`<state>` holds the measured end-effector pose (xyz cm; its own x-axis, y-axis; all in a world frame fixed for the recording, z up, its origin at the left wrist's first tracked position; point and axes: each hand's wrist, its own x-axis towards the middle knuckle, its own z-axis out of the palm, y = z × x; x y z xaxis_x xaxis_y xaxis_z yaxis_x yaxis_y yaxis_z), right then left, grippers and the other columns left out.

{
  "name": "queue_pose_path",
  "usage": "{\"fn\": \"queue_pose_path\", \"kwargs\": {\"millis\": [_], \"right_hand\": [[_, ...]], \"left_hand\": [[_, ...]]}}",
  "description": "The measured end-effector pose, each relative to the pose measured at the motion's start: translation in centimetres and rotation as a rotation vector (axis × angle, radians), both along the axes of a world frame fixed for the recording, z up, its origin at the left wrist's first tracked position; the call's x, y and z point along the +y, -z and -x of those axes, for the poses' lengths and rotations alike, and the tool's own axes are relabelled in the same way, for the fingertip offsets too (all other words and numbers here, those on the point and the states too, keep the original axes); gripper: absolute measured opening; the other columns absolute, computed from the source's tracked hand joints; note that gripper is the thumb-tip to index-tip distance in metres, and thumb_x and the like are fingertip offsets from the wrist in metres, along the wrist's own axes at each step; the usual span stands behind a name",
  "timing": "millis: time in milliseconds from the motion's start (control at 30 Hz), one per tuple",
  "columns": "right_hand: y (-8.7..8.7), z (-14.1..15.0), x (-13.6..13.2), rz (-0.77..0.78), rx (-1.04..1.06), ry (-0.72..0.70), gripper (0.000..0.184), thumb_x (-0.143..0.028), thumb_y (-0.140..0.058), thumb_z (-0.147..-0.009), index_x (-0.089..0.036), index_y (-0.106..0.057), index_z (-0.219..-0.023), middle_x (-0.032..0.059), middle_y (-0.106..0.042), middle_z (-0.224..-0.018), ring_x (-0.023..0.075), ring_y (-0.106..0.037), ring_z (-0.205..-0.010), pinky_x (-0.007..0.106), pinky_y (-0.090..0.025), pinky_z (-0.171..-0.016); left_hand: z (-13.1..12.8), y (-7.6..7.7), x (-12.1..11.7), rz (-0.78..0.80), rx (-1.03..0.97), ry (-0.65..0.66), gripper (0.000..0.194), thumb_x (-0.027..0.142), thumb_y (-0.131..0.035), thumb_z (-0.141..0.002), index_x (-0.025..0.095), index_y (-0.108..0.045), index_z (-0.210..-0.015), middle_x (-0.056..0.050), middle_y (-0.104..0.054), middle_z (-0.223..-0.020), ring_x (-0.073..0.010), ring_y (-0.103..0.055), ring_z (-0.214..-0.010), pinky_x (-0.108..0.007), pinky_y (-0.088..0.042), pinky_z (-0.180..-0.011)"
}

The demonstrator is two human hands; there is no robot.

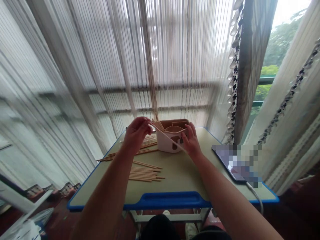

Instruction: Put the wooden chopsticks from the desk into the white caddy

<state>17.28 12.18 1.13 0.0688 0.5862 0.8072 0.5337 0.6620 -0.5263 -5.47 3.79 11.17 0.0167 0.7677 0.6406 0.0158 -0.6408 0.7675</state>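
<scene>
Curtains (175, 50), sheer, white and striped, hang beyond my fingers on the feed, with a pale green, blue-edged desk (180, 170) below them. White box (166, 141) with brown compartments sits between my fingers, and my right hand (192, 140) has bent fingers at its right corner, can't tell if they're gripping tbh. Flat dark device (225, 160) lies right of those. Loose tan wooden sticks (145, 173) are nearer me than my left hand (140, 128), whose fingertips pinch a thin pale stick (170, 138).

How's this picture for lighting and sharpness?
Head view: sky glares white through the window, floor sits dim, left hand and right hand look slightly soft, desk seems wide-lens stretched, blocky pixels partly cover the device.
</scene>
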Motion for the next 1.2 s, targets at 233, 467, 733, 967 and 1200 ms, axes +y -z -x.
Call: {"fn": "queue_pose_path", "kwargs": {"millis": [233,467,733,967,1200], "right_hand": [[0.0,-0.1,0.0,0.016,-0.002,-0.001,0.046,-0.044,-0.042,-0.089,-0.024,-0.043,-0.130,0.0084,-0.027,-0.149,0.0213,-0.027,-0.137,0.044,-0.027,-0.112],[-0.1,-0.1,-0.2,0.008,0.002,-0.006,0.047,-0.044,-0.043,-0.089,-0.022,-0.043,-0.130,0.0101,-0.027,-0.149,0.0214,-0.026,-0.137,0.043,-0.026,-0.112],[-0.2,0.0,-0.3,-0.001,-0.006,-0.011,0.047,-0.044,-0.044,-0.089,-0.022,-0.042,-0.131,0.0101,-0.026,-0.149,0.0218,-0.025,-0.138,0.044,-0.025,-0.112],[-0.1,0.0,-0.2,-0.008,-0.016,-0.012,0.046,-0.043,-0.044,-0.089,-0.023,-0.042,-0.131,0.0096,-0.027,-0.148,0.0218,-0.026,-0.137,0.044,-0.028,-0.111],[-0.1,-0.1,-0.3,0.000,-0.024,-0.008,0.046,-0.042,-0.043,-0.089,-0.024,-0.041,-0.131,0.0087,-0.027,-0.148,0.0214,-0.026,-0.137,0.045,-0.028,-0.111]], "left_hand": [[1.6,-1.0,1.2,-0.150,-0.553,-0.274,0.024,0.035,-0.064,-0.075,0.021,-0.049,-0.087,0.004,-0.061,-0.078,-0.0081,-0.062,-0.061,-0.020,-0.049,-0.057],[2.6,0.2,2.4,-0.308,-0.470,-0.610,0.015,0.031,-0.054,-0.084,0.019,-0.051,-0.092,0.002,-0.060,-0.083,-0.0023,-0.047,-0.048,-0.016,-0.037,-0.047],[1.6,1.3,4.3,-0.274,0.257,-0.843,0.019,0.030,-0.048,-0.087,0.018,-0.062,-0.091,-0.004,-0.062,-0.088,-0.0129,-0.056,-0.077,-0.025,-0.045,-0.073],[1.1,3.6,5.3,-0.024,0.835,-0.773,0.040,0.013,-0.043,-0.081,0.015,-0.058,-0.118,-0.013,-0.062,-0.105,-0.0209,-0.058,-0.099,-0.034,-0.044,-0.090],[0.4,3.3,2.0,0.268,1.362,-0.235,0.023,0.024,-0.051,-0.077,0.020,-0.069,-0.089,-0.006,-0.070,-0.091,-0.0194,-0.063,-0.085,-0.027,-0.045,-0.074]]}}
